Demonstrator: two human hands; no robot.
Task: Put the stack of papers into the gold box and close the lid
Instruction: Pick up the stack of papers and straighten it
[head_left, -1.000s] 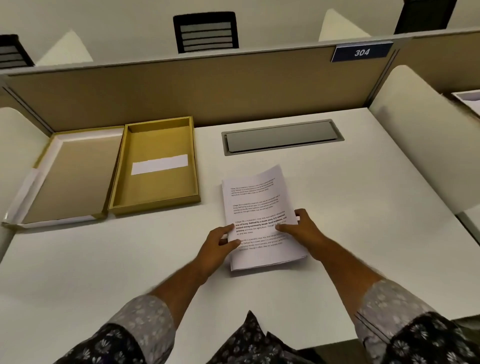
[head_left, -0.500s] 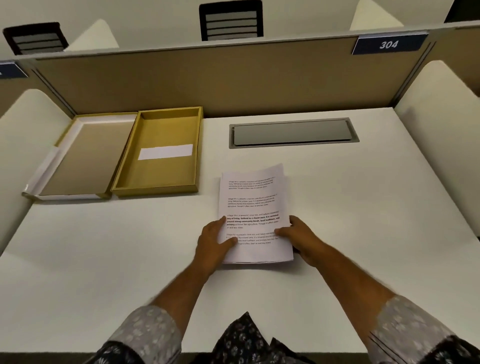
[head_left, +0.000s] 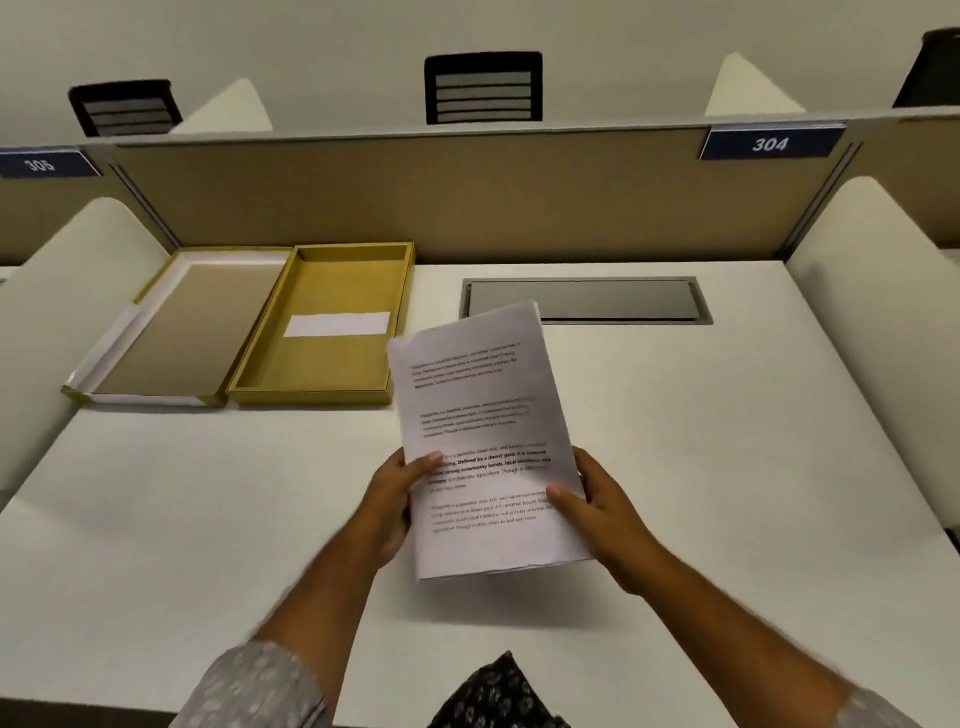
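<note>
A stack of printed white papers (head_left: 483, 415) is held up off the white desk (head_left: 727, 467), tilted with its far end toward the gold box. My left hand (head_left: 397, 501) grips its left edge, thumb on top. My right hand (head_left: 597, 504) grips the right edge the same way. The open gold box (head_left: 322, 395) lies at the back left of the desk with a white strip on its floor. Its lid (head_left: 171, 332) lies upside down just left of the box, touching it.
A grey cable hatch (head_left: 584, 300) is set into the desk behind the papers. A tan partition (head_left: 467, 197) closes the back. Curved white side panels (head_left: 883, 322) flank the desk. Black chairs (head_left: 483, 88) stand beyond the partition.
The papers lay flat on the desk under both hands; now both hands have lifted the stack off the surface and it has shifted slightly toward the box.
</note>
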